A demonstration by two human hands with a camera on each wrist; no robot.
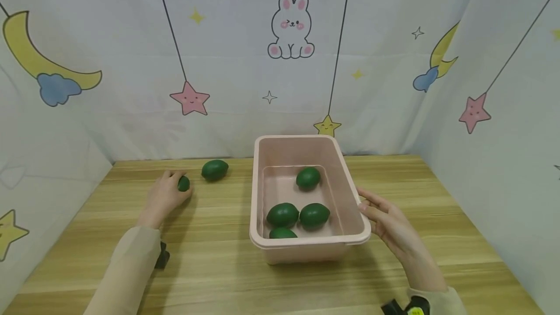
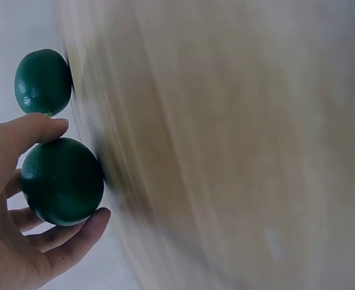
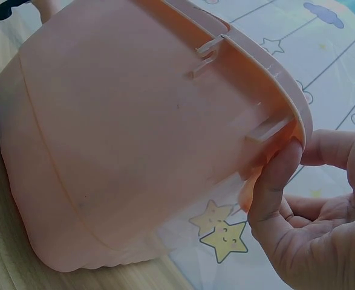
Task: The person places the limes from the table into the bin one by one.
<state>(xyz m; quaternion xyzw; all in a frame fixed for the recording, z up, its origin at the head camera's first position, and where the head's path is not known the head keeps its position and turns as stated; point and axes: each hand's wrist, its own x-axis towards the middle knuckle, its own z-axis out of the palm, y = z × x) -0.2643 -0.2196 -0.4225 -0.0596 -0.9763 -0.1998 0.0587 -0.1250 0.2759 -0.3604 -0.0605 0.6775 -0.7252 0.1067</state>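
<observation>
On the left side of the table, my left hand [image 1: 164, 201] grips a dark green lime [image 2: 62, 181] between thumb and fingers, close over the wood. Just beyond it on the table lies a second lime [image 1: 215, 170]. A pale pink plastic bin [image 1: 306, 255] stands at the centre with several limes in it, such as one lime [image 1: 308, 178] toward the back and another lime [image 1: 282, 215] at the front left. My right hand [image 1: 395, 230] pinches the bin's right rim, thumb and fingers at the edge in the right wrist view.
The wooden table [image 1: 210, 266] runs back to a white cloth backdrop [image 1: 245, 47] printed with stars, moons and a rabbit. Cloth also hangs along both sides. Dark wrist devices sit at both sleeves.
</observation>
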